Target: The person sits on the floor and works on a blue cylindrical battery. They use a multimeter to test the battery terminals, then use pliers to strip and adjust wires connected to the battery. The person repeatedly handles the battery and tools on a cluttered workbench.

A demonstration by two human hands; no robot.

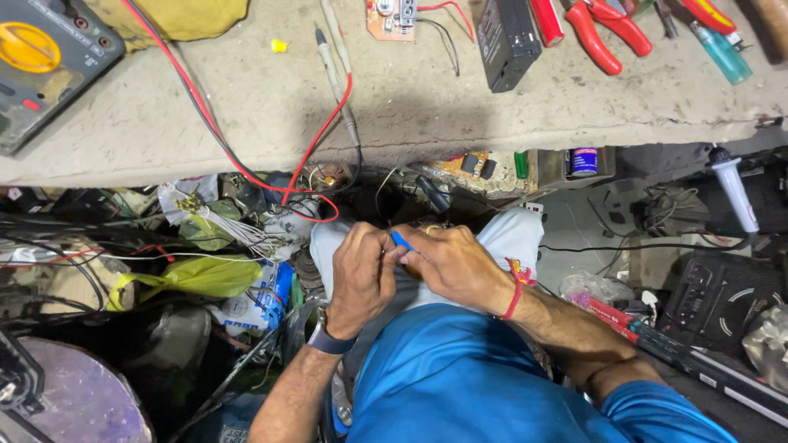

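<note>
The grey, scuffed table [427, 98] carries a multimeter [45, 61] at its far left corner, red pliers [607, 29] and a black battery block [507, 37] toward its right end, with red and black leads [246, 156] trailing over its front edge. Below that edge, over the person's lap, the left hand [361, 275] and right hand [455, 262] close together, pinching a small blue part [400, 240]. Tangled wires and a yellow bag [201, 275] crowd the shelf under the table's left half.

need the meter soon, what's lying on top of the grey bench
On the grey bench: a grey multimeter with yellow dial, red-handled pliers, a black block. Anything beneath the yellow cloth is hidden.
</note>
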